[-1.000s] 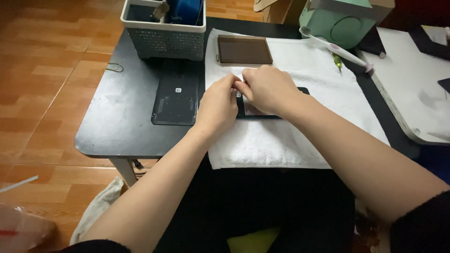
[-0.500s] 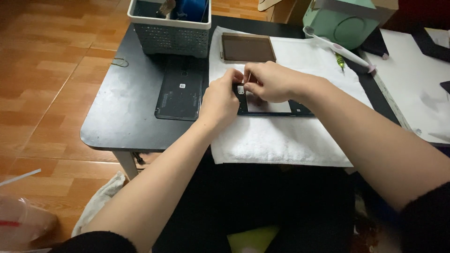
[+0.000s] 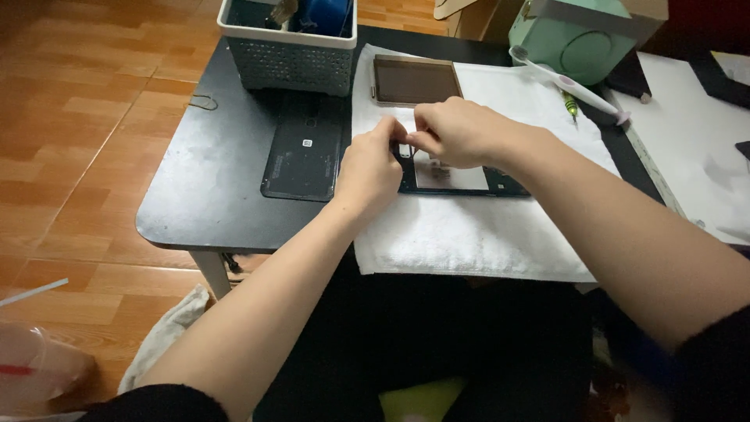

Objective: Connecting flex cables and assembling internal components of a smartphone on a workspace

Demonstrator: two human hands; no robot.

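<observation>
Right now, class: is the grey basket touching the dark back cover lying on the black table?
Touching. The head view shows the grey basket sitting on the far end of the dark back cover, with no gap between them.

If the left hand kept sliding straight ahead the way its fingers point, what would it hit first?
Likely the right hand: the left hand has its fingertips angled up and right, almost meeting the right hand's over the opened device. Depth between them is unclear.

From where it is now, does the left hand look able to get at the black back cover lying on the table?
Probably yes. The left hand rests at the opened device on the white towel, and the black back cover lies flat just beside it with nothing on top or between them.
</observation>
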